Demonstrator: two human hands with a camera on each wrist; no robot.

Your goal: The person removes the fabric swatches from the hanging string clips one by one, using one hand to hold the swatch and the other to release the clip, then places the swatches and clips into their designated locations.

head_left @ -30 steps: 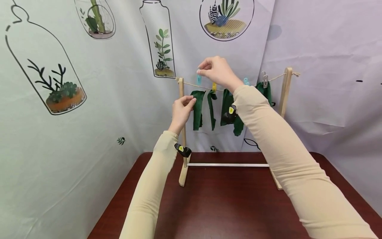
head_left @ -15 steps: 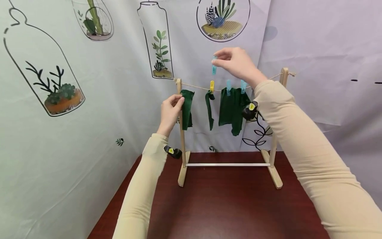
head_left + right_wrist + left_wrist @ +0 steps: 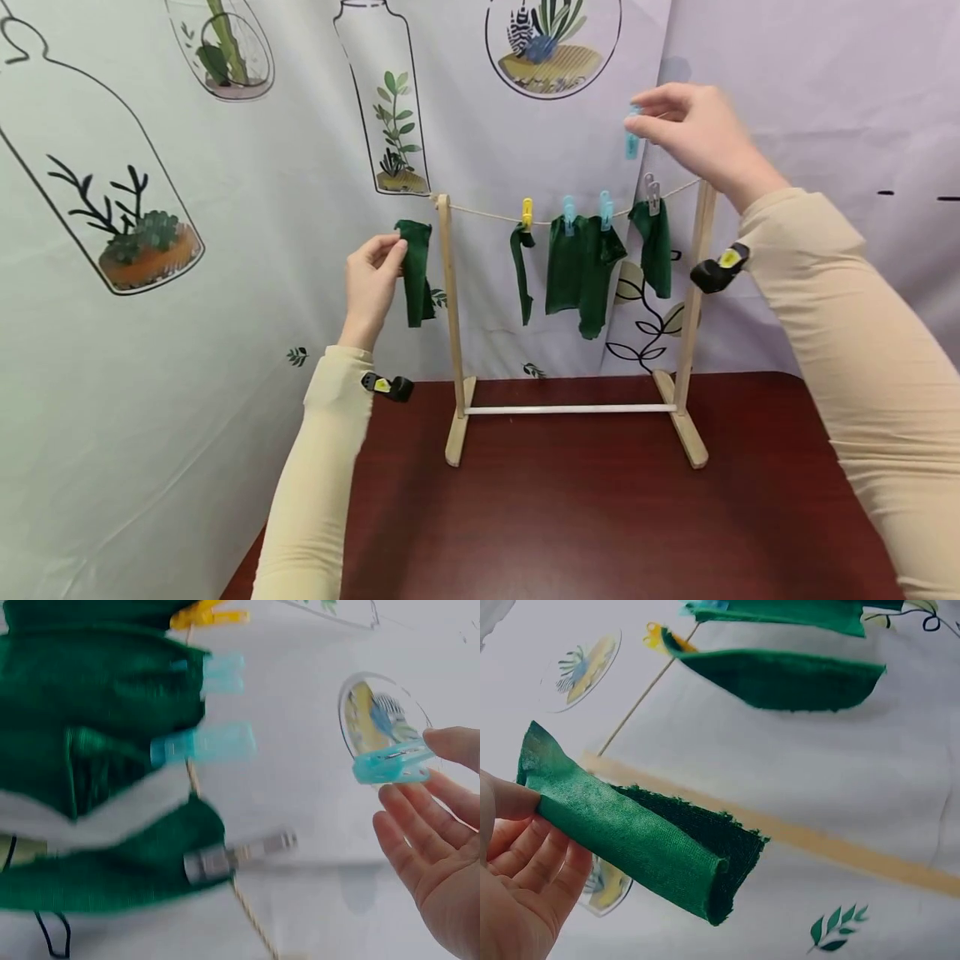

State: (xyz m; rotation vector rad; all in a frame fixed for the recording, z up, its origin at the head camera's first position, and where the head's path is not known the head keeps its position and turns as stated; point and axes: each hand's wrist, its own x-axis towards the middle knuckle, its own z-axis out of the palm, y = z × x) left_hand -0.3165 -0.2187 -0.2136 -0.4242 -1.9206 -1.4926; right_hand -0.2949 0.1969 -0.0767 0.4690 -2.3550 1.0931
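Note:
My left hand point(image 3: 371, 279) pinches a strip of green cloth point(image 3: 417, 275) by its upper edge, left of the rack's post. The left wrist view shows that cloth point(image 3: 637, 840) folded over, with a frayed edge. Up at the right, my right hand point(image 3: 701, 133) holds a light blue clothespin point(image 3: 632, 143) between thumb and fingers, above the line. On the line point(image 3: 487, 215) hang more green cloths: a narrow one point(image 3: 521, 279) under a yellow clothespin point(image 3: 527, 214), a wide one point(image 3: 566, 271) under two blue clothespins, and one point(image 3: 657, 254) under a grey clothespin point(image 3: 652, 198).
A wooden rack holds the line between a left post point(image 3: 452, 308) and a right post point(image 3: 686, 333). A white bar point(image 3: 570, 409) joins its feet on the dark red table point(image 3: 585, 517). Behind hangs a pale sheet printed with plants in jars point(image 3: 401, 125).
My left hand has carried the green strip leftward, away from the line and past the left post. The right hand has moved right and up with the blue clothespin.

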